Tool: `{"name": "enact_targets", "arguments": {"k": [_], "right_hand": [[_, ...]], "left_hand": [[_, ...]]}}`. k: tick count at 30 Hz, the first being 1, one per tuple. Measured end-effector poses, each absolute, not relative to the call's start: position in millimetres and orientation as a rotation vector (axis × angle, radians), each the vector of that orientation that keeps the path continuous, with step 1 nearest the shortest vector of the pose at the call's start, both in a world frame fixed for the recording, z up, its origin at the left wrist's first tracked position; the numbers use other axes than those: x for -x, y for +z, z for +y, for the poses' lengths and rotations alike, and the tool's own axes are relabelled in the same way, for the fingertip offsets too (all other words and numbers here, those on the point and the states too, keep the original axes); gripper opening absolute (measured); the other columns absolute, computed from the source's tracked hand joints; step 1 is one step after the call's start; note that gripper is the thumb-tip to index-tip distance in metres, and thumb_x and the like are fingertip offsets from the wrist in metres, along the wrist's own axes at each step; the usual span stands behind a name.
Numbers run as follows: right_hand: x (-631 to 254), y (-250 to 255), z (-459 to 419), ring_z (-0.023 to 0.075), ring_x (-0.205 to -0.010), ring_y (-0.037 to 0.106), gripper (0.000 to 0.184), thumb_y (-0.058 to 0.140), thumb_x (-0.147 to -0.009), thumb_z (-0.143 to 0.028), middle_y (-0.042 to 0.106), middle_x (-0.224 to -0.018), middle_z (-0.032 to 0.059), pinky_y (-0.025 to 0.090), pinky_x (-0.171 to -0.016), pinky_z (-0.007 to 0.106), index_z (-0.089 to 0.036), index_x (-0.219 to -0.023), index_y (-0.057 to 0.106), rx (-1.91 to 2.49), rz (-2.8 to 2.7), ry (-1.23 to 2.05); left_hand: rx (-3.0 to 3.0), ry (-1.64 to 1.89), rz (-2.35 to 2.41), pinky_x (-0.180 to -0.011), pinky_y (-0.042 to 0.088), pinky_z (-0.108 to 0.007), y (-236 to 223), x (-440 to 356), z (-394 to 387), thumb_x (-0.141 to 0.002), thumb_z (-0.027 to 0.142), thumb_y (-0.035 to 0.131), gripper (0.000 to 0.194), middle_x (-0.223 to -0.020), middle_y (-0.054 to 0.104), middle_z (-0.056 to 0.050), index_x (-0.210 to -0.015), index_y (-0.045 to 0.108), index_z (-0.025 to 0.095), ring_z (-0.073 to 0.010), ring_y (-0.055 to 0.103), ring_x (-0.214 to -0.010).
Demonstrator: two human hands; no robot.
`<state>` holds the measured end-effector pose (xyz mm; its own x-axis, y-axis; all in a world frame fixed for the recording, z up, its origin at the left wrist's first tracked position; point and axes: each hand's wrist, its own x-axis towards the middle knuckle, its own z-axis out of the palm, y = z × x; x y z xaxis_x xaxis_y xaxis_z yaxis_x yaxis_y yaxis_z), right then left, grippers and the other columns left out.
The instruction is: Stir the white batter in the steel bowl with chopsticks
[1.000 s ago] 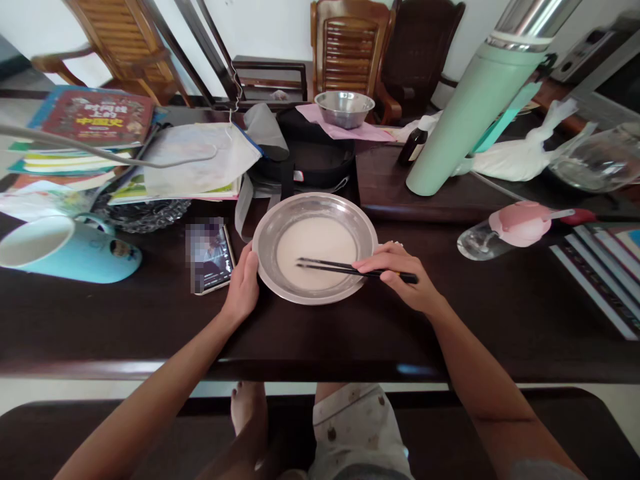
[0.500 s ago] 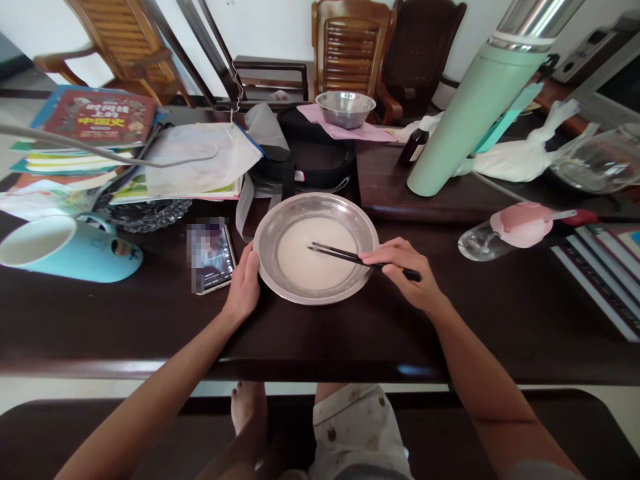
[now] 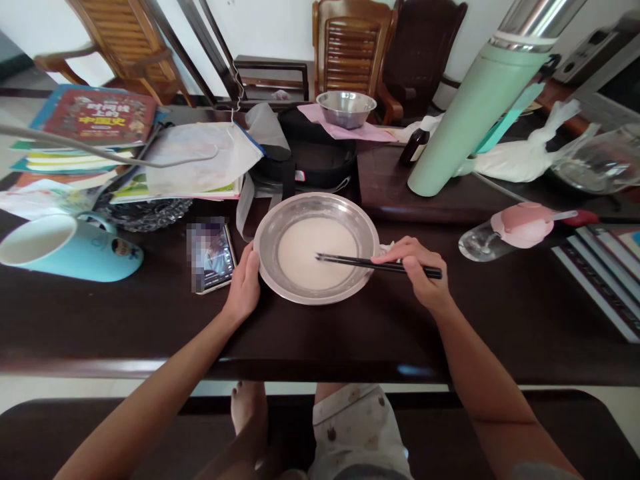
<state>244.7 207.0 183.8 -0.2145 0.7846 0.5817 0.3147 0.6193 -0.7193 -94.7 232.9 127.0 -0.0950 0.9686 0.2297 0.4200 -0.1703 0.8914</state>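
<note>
A wide steel bowl [image 3: 270, 280] stands on the dark table and holds a creamy white liquid [image 3: 305, 247]. My left hand [image 3: 244, 283] is closed on the bowl's left rim, fingers around its outer side. In my right hand [image 3: 417, 270] is a pair of black chopsticks [image 3: 350, 261], gripped near the thick ends. Their tips dip into the liquid close to the bowl's middle. Beyond the right rim, a small white thing shows behind my right fingers; I cannot make out what it is.
A phone [image 3: 216, 257] and a light blue mug [image 3: 75, 247] are to the left. Books [image 3: 95, 117] are stacked behind them. A green thermos [image 3: 465, 127], a pink-lidded bottle [image 3: 505, 230] and more books [image 3: 600, 280] stand right. Farther back sits a smaller steel bowl [image 3: 345, 110].
My right hand has shifted to the right and turned the chopsticks flatter. Their tips have slid slightly right and down in the liquid. My left hand and the bowl keep their place.
</note>
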Motion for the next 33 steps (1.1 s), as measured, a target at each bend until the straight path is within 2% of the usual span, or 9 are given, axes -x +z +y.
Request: {"name": "enact_targets", "arguments": {"k": [3,8,13,15,20,26,31,33], "right_hand": [[-243.0,184.8,206.5,0.021,-0.081,0.068,0.038,0.046,-0.11,-0.038,0.085,-0.094,0.0013,0.048,-0.08,0.041,-0.033,-0.111,0.084,0.831,-1.835,0.623],[-239.9,182.7,208.6,0.0234,-0.092,0.069,0.029,0.057,-0.106,-0.042,0.085,-0.106,0.0023,0.051,-0.085,0.042,-0.031,-0.116,0.082,0.875,-1.943,0.568],[-245.9,182.8,207.2,0.0223,-0.08,0.066,0.037,0.048,-0.109,-0.036,0.084,-0.09,0.0019,0.048,-0.077,0.042,-0.032,-0.105,0.085,0.874,-1.767,0.551],[-245.1,183.5,206.8,0.0218,-0.079,0.066,0.038,0.047,-0.11,-0.038,0.084,-0.091,0.0024,0.048,-0.077,0.041,-0.032,-0.107,0.085,0.843,-1.81,0.611],[-242.0,182.7,209.1,0.0231,-0.093,0.068,0.028,0.057,-0.106,-0.04,0.085,-0.107,0.0027,0.051,-0.086,0.042,-0.03,-0.115,0.082,0.869,-1.937,0.589],[-245.1,184.4,207.0,0.0209,-0.079,0.066,0.038,0.047,-0.11,-0.035,0.084,-0.091,0.0019,0.048,-0.078,0.041,-0.032,-0.107,0.084,0.838,-1.791,0.588],[-242.7,184.0,207.8,0.023,-0.092,0.068,0.03,0.056,-0.106,-0.04,0.085,-0.104,0.0029,0.05,-0.085,0.041,-0.03,-0.115,0.082,0.852,-1.937,0.616],[-243.5,183.2,207.9,0.0229,-0.09,0.068,0.029,0.056,-0.106,-0.038,0.085,-0.102,0.0026,0.05,-0.083,0.041,-0.03,-0.113,0.083,0.876,-1.882,0.555]], "left_hand": [[-1.605,1.244,1.533,-0.121,0.043,-0.049,127.0,94.7,233.1,-0.099,0.078,0.036,0.074,-0.138,0.069,-0.013,-0.13,0.066,0.018,-0.0319,0.06,-0.135],[-1.606,1.24,1.541,-0.12,0.044,-0.048,126.4,95.2,233.5,-0.099,0.079,0.035,0.075,-0.137,0.07,-0.014,-0.131,0.066,0.018,-0.0323,0.061,-0.133],[-1.607,1.239,1.528,-0.12,0.044,-0.047,125.6,95.7,233.3,-0.1,0.078,0.035,0.074,-0.14,0.069,-0.013,-0.131,0.066,0.019,-0.0311,0.061,-0.133],[-1.605,1.242,1.526,-0.12,0.044,-0.048,125.8,95.4,233.2,-0.099,0.078,0.036,0.074,-0.139,0.069,-0.013,-0.131,0.065,0.018,-0.0313,0.061,-0.134],[-1.606,1.248,1.531,-0.119,0.045,-0.049,126.7,94.3,233.3,-0.099,0.079,0.036,0.076,-0.135,0.07,-0.014,-0.13,0.066,0.017,-0.0324,0.062,-0.132],[-1.608,1.252,1.518,-0.12,0.044,-0.046,124.2,95.9,233.6,-0.1,0.077,0.036,0.072,-0.139,0.069,-0.013,-0.13,0.066,0.019,-0.0303,0.061,-0.134],[-1.6,1.249,1.53,-0.12,0.044,-0.046,124.3,96.4,233.3,-0.1,0.076,0.037,0.071,-0.136,0.071,-0.012,-0.13,0.066,0.019,-0.0299,0.062,-0.132],[-1.6,1.251,1.532,-0.119,0.045,-0.047,125.4,95.8,233.2,-0.1,0.077,0.037,0.072,-0.135,0.071,-0.012,-0.129,0.066,0.019,-0.0302,0.063,-0.131]]}}
